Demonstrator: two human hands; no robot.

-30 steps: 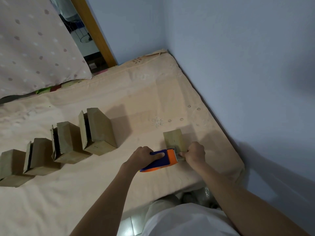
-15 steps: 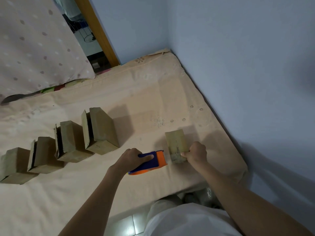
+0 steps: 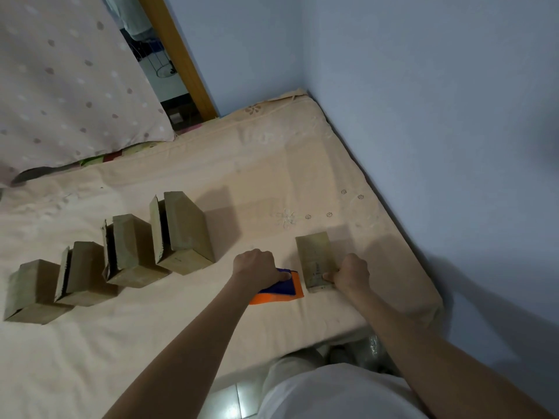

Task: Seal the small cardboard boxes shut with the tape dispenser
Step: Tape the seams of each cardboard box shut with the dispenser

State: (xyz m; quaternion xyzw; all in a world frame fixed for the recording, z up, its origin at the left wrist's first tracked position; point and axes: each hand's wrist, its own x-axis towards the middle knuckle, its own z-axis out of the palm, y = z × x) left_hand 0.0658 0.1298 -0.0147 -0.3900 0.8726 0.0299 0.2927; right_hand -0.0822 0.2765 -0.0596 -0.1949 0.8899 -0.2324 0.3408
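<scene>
Gripping the tape dispenser (image 3: 279, 287), the left hand (image 3: 257, 267) sits just beside the box (image 3: 314, 258). The right hand (image 3: 351, 272) pinches its near end; press the tape flat before lifting.

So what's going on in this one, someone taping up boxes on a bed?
Yes. A person stands at the edge of a mattress. Their left hand grips a blue and orange tape dispenser, which sits beside a small cardboard box, not on it. Their right hand holds that box at its near end. Four more boxes stand in a row to the left, some with flaps ajar.
</scene>
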